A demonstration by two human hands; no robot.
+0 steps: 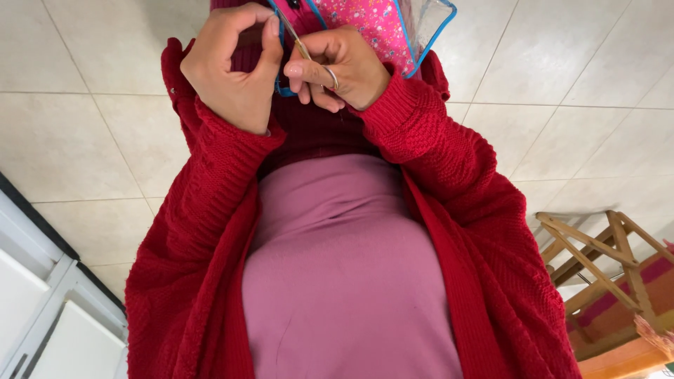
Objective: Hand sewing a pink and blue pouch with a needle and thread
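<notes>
Both my hands are up by my chest: left hand (235,67) and right hand (344,67) pinch a thin metal needle-like tool (295,36) against the pink floral clear-plastic pouch with blue trim (382,28). Best kept steady, fingertips close.

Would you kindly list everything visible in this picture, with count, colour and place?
Pouch: one, pink flowered with blue edging, top centre, behind the hands.
Thin tool: one, metallic, pinched between both hands; its kind is unclear.
Wooden frame: one, light wood, lower right.
Cabinet: one, white, lower left.
Floor: pale tiles, all around.
Cardigan: one, red, worn over a pink top.
Left hand: grips the tool.
Right hand: grips the tool, ring on one finger.
</notes>
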